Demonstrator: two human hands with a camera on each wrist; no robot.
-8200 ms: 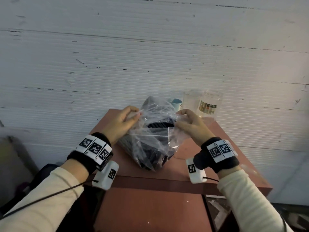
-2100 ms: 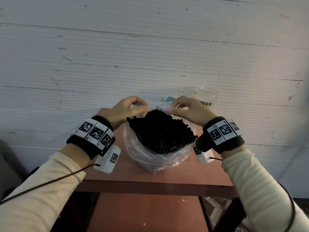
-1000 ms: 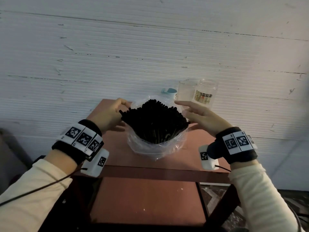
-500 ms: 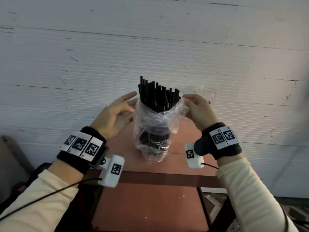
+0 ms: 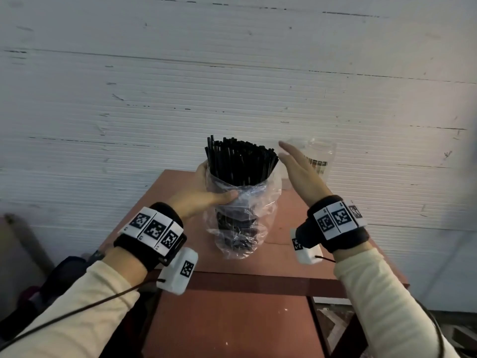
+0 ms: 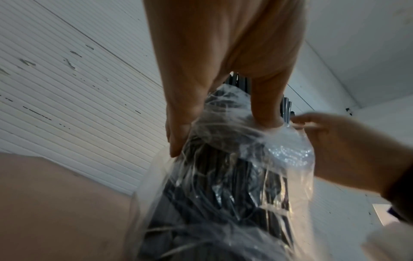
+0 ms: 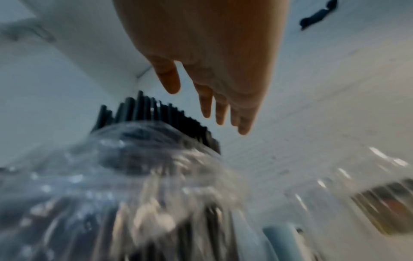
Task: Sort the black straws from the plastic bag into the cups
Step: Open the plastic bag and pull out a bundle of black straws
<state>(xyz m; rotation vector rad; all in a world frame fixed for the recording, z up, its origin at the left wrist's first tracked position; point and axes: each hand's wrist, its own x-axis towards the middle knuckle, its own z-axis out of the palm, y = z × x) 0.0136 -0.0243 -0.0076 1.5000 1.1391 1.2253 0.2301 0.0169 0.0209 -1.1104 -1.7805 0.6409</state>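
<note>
Black straws (image 5: 240,161) bunched upright, fanning from crinkled clear plastic bag (image 5: 242,215)

The head view looks forward and down on the table (image 5: 281,257) from above. The left wrist view looks up along the left hand (image 6: 223,58), close against the plastic bag (image 6: 223,185). The right wrist view looks up along the right hand (image 7: 214,58), blurred. All three share the black straws (image 5: 240,161).

A reddish table (image 5: 281,257) carries the plastic bag (image 5: 240,223) and a clear jar (image 5: 321,157).
</note>
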